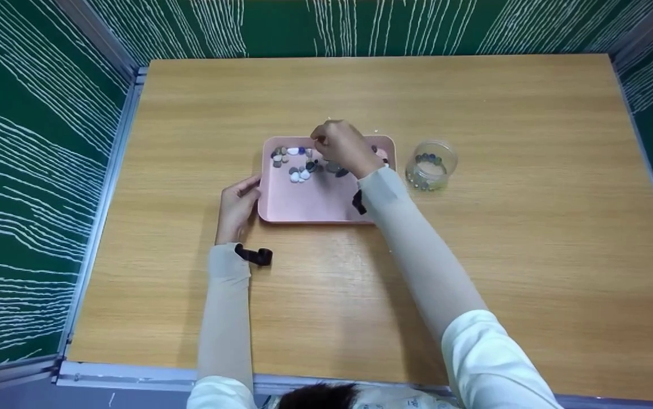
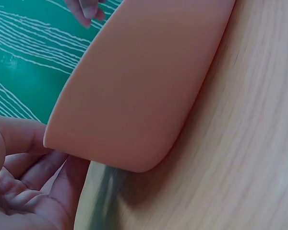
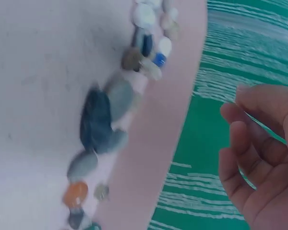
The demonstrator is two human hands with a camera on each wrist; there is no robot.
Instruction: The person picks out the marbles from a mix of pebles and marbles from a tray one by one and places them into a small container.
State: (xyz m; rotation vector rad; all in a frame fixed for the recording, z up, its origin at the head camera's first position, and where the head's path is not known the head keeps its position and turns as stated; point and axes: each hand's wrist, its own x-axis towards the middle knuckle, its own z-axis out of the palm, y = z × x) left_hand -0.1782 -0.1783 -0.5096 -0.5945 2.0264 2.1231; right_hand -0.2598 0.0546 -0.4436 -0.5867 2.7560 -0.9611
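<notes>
A shallow pink tray (image 1: 309,204) holds several smooth stones in white, grey, black and blue along its far part. My left hand (image 1: 237,205) is at the tray's left side, fingers and thumb touching the outer wall; up close, its fingertips meet the pink corner (image 2: 86,148). Above the far rim hovers my right hand (image 1: 344,145), hiding part of the stones. In the right wrist view its loosely curled fingers (image 3: 252,148) show nothing between the tips. Below them lie a dark stone (image 3: 96,120) and an orange stone (image 3: 76,193), somewhat blurred.
To the right of the tray stands a clear round jar (image 1: 446,150) with a beaded ring (image 1: 429,159) and loose beads inside. Both sit on a wooden table (image 1: 531,227). Green panels with white lines (image 1: 281,28) border the table at the back and sides.
</notes>
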